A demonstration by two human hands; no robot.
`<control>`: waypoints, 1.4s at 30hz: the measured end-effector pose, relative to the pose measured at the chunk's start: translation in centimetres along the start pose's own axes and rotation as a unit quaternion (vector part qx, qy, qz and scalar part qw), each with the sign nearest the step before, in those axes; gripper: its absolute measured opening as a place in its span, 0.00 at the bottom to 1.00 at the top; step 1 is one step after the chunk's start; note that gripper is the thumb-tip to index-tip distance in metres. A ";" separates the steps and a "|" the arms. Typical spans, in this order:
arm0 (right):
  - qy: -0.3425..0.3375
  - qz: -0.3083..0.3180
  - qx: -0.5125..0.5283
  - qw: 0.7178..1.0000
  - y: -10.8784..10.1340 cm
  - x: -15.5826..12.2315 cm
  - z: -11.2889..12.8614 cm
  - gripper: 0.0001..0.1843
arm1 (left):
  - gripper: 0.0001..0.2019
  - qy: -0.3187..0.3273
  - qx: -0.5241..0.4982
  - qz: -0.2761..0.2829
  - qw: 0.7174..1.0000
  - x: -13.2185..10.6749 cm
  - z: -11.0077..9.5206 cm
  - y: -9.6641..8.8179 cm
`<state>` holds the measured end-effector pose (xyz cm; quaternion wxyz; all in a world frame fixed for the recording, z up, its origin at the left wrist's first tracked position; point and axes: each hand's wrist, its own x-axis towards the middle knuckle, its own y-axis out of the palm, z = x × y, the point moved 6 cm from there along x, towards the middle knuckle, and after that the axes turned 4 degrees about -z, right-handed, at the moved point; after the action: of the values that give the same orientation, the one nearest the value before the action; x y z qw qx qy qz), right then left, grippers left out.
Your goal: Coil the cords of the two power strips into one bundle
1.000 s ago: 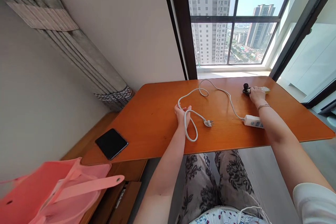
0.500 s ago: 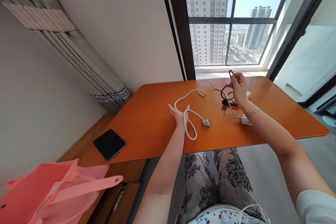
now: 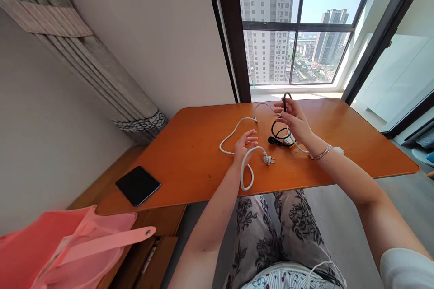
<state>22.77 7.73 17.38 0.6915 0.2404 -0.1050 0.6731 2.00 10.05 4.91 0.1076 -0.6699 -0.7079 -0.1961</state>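
My right hand (image 3: pixel 293 119) is raised over the table, its fingers closed on a black cable (image 3: pixel 285 95) that loops up above them. The rest of that cable hangs in coils down to the tabletop, where its black plug end (image 3: pixel 276 141) lies. My left hand (image 3: pixel 246 142) is open with the fingers stretched towards the right. A white power cord (image 3: pixel 244 176) curves over its wrist and across the table, ending in a white plug (image 3: pixel 268 159) just right of the hand. Behind my right wrist a white block (image 3: pixel 338 150) is mostly hidden.
A black tablet (image 3: pixel 138 185) lies at the left of the orange-brown wooden table (image 3: pixel 196 153). Pink bags (image 3: pixel 77 248) stand below the table's left corner. Beyond the far edge is a window (image 3: pixel 298 27), and a grey curtain (image 3: pixel 101 67) hangs on the left.
My right hand has moved left with the black cable, bringing its coils along. My left hand has shifted slightly right and turned its fingers towards the other hand. The view has turned slightly.
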 end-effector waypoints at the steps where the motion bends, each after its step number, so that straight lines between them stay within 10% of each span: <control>1: 0.002 -0.010 -0.010 1.000 -0.7 0.5 -0.3 0.26 | 0.25 -0.020 -0.004 0.030 0.999 0.0 0.2 0.5; 7: 0.067 -0.046 -0.172 0.982 -7.2 2.3 -3.7 0.16 | 0.28 -0.104 0.012 0.145 0.984 0.6 0.7 2.3; 12: 0.153 0.021 -0.452 0.879 -11.2 0.6 -6.3 0.20 | 0.31 -0.124 0.038 0.160 0.979 1.9 0.0 2.7; 18: 0.148 0.221 -0.599 0.755 -10.5 -1.6 -7.8 0.33 | 0.29 -0.105 0.096 0.215 0.966 3.3 -0.8 5.4; 28: 0.047 0.270 -0.711 0.647 -11.3 0.2 -8.9 0.37 | 0.18 -0.030 0.293 0.340 0.893 4.1 -0.9 12.1; 34: -0.072 0.247 -0.773 0.580 -14.3 1.8 -4.4 0.46 | 0.15 -0.033 0.229 0.248 0.941 5.2 -1.3 10.8; 42: -0.200 0.019 -0.831 0.519 -20.6 2.7 6.3 0.29 | 0.17 -0.049 0.160 0.089 0.982 8.2 -2.7 7.4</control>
<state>44.35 7.54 20.10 0.5249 -0.3169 -0.7567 0.2269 8.43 16.57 11.71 0.1954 -0.7129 -0.6724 -0.0375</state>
